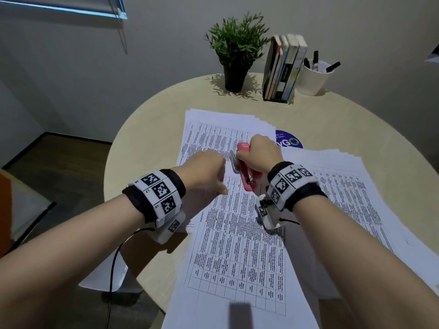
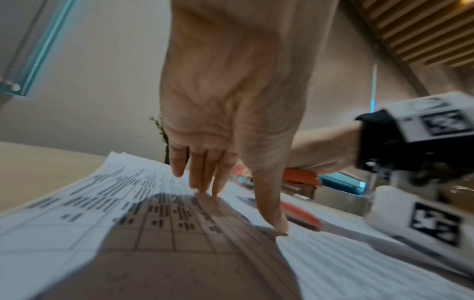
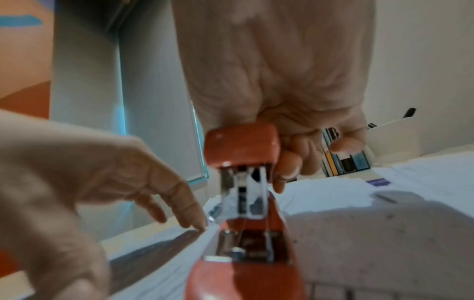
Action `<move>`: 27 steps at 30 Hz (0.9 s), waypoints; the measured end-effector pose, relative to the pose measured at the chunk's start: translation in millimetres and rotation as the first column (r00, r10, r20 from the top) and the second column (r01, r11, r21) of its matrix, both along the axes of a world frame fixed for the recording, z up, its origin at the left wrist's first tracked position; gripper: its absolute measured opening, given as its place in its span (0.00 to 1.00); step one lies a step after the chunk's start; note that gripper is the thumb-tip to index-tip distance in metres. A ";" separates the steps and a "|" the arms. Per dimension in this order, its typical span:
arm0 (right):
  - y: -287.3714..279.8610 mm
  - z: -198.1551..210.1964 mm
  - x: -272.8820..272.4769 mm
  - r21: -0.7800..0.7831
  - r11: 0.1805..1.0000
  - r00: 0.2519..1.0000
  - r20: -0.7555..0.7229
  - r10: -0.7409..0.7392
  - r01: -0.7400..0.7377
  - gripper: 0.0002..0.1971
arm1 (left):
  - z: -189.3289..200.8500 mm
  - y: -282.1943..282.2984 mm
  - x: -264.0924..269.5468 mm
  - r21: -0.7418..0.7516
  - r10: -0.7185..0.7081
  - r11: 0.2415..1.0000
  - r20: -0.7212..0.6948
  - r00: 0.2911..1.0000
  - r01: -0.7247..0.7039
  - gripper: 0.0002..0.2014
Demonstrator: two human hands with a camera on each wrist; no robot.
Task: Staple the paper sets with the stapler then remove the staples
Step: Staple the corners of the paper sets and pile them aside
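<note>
Forearms, two, nearest the head camera, each with a marker-tagged wristband and wrist camera.

Counter (image 1: 147, 129): round, pale wood; carries all items below.

Paper sets: three printed-table stacks. Near stack (image 1: 237, 245) lies under both hands; far stack (image 1: 213, 124) behind; right stack (image 1: 356, 186) fanned beside. No staple can be made out in any view.

Books (image 1: 282, 67), upright in a holder; potted plant (image 1: 237, 48); white cup (image 1: 313, 77) of pens; all at the far edge, well apart from the work. Blue round sticker (image 1: 288, 140), partly covered by sheets.

Left hand (image 1: 204, 172): fingers extended, tips (image 2: 205, 190) and thumb pressing on the near stack just beside the stapler. Holds nothing.

Right hand (image 1: 260, 155): fingers curled round the stapler's upper arm.

Stapler (image 1: 247, 172): red, metal parts visible, its mouth parted and the base on the near stack; whether sheets sit between top and base, cannot tell.

Handling note (judgement): square the sheet edges under the left fingertips, seat the corner fully into the mouth, keep fingertips outside it, then press straight down in one firm stroke.
</note>
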State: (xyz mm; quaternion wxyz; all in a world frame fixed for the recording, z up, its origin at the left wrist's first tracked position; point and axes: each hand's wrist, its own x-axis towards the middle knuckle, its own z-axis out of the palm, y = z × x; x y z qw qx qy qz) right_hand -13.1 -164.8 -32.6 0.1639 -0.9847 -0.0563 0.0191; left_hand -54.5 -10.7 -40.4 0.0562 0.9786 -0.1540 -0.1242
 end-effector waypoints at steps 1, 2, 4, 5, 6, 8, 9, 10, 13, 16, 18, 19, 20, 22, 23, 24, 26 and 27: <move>-5.9 0.0 -0.3 0.031 0.999 1.000 -0.017 -0.014 0.015 0.19 | 0.1 0.0 5.0 -0.064 0.056 0.996 0.019 0.998 -0.054 0.31; -12.6 0.6 -0.2 0.075 0.997 0.999 -0.041 -0.023 0.026 0.20 | 0.2 0.3 9.7 -0.111 0.102 0.989 0.009 0.995 -0.100 0.35; -28.5 2.7 0.1 0.201 0.978 0.994 -0.105 -0.025 0.046 0.22 | 0.4 1.1 17.1 -0.182 0.156 0.969 -0.073 0.985 -0.167 0.41; -37.7 4.6 -0.3 0.265 0.963 0.991 -0.133 -0.017 0.052 0.22 | 0.5 0.8 20.1 -0.204 0.166 0.960 -0.130 0.978 -0.190 0.39; -46.7 7.5 -2.0 0.317 0.947 0.988 -0.155 -0.004 0.054 0.22 | 0.0 0.6 21.4 -0.228 0.169 0.951 -0.178 0.969 -0.208 0.33; -64.0 14.1 -7.3 0.394 0.918 0.984 -0.177 0.022 0.050 0.22 | -1.1 0.7 21.9 -0.290 0.166 0.930 -0.218 0.962 -0.226 0.15; -72.1 16.3 -9.7 0.432 0.900 0.983 -0.180 0.030 0.052 0.21 | -1.5 2.0 22.3 -0.332 0.172 0.913 -0.218 0.961 -0.239 0.09; -79.7 18.6 -12.6 0.478 0.876 0.982 -0.186 0.031 0.062 0.20 | -1.4 3.9 22.3 -0.393 0.190 0.881 -0.218 0.957 -0.264 0.07; -97.2 22.6 -18.8 0.615 0.784 0.983 -0.180 0.027 0.091 0.18 | 5.6 19.8 26.2 -0.581 0.266 0.726 -0.255 0.930 -0.367 0.11; -105.9 26.8 -24.0 0.702 0.704 0.984 -0.179 0.020 0.113 0.17 | 15.2 41.9 33.2 -0.662 0.356 0.605 -0.272 0.894 -0.443 0.23; -105.8 28.5 -27.2 0.747 0.652 0.973 -0.224 0.057 0.134 0.17 | 20.2 52.4 37.7 -0.725 0.382 0.498 -0.310 0.871 -0.476 0.23; -104.6 28.3 -28.4 0.766 0.626 0.965 -0.250 0.078 0.148 0.17 | 22.1 54.5 39.0 -0.747 0.375 0.452 -0.338 0.863 -0.488 0.23; -102.3 28.5 -29.7 0.774 0.612 0.958 -0.272 0.088 0.164 0.18 | 24.1 53.3 38.6 -0.758 0.353 0.430 -0.360 0.864 -0.491 0.23; -99.3 30.0 -29.7 0.773 0.602 0.952 -0.299 0.070 0.198 0.19 | 28.0 45.0 36.4 -0.767 0.304 0.439 -0.362 0.881 -0.467 0.16; -99.7 32.8 -30.3 0.773 0.594 0.949 -0.311 0.048 0.223 0.20 | 31.0 39.1 35.5 -0.773 0.287 0.443 -0.357 0.889 -0.453 0.10; -101.1 37.7 -30.6 0.774 0.582 0.946 -0.323 0.022 0.251 0.19 | 35.7 34.5 34.9 -0.786 0.274 0.437 -0.348 0.897 -0.438 0.07; -108.8 48.1 -30.2 0.788 0.540 0.941 -0.338 -0.022 0.296 0.16 | 44.7 29.3 39.5 -0.815 0.255 0.382 -0.360 0.897 -0.436 0.08; -114.9 53.3 -29.9 0.803 0.502 0.938 -0.343 -0.048 0.320 0.15 | 48.2 28.2 43.5 -0.827 0.245 0.339 -0.383 0.891 -0.449 0.08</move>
